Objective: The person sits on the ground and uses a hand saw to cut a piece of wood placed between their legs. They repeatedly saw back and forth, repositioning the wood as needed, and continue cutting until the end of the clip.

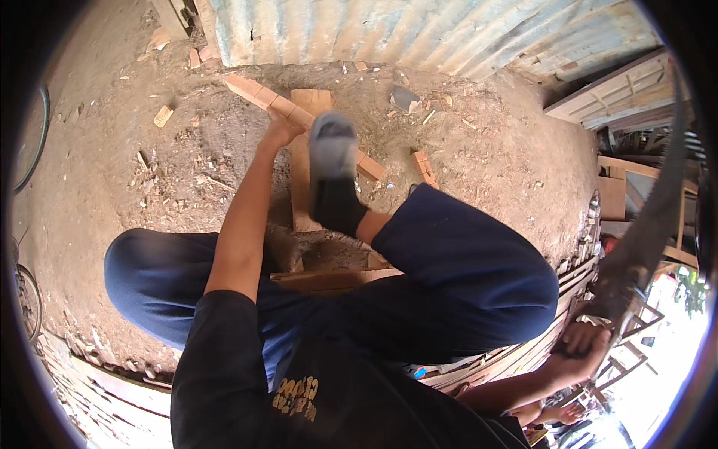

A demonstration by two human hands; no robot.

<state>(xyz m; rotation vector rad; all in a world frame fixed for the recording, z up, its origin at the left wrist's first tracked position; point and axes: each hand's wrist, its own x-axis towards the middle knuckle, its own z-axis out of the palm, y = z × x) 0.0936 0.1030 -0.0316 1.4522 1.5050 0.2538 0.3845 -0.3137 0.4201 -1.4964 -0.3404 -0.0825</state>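
Observation:
My left hand [283, 129] grips a long reddish wooden strip [250, 91] with evenly spaced lines across it. The strip lies slantwise over a flat wooden plank [300, 176]. My foot, in a black sock and a grey sandal [333, 138], is over the strip just right of that hand, hiding its middle; the strip's far end shows beyond the sole. Out at the right, my right hand [583, 350] is closed around the handle of a handsaw [645, 224]. Its long dark blade points up and away, apart from the wood.
A short marked wood offcut [425, 169] lies on the dirt floor, among chips and scraps. Corrugated metal sheeting [389, 34] borders the far side. A wooden frame [621, 88] leans at right. Bicycle wheels [30, 299] stand at left. Another person's hand [570, 413] shows at lower right.

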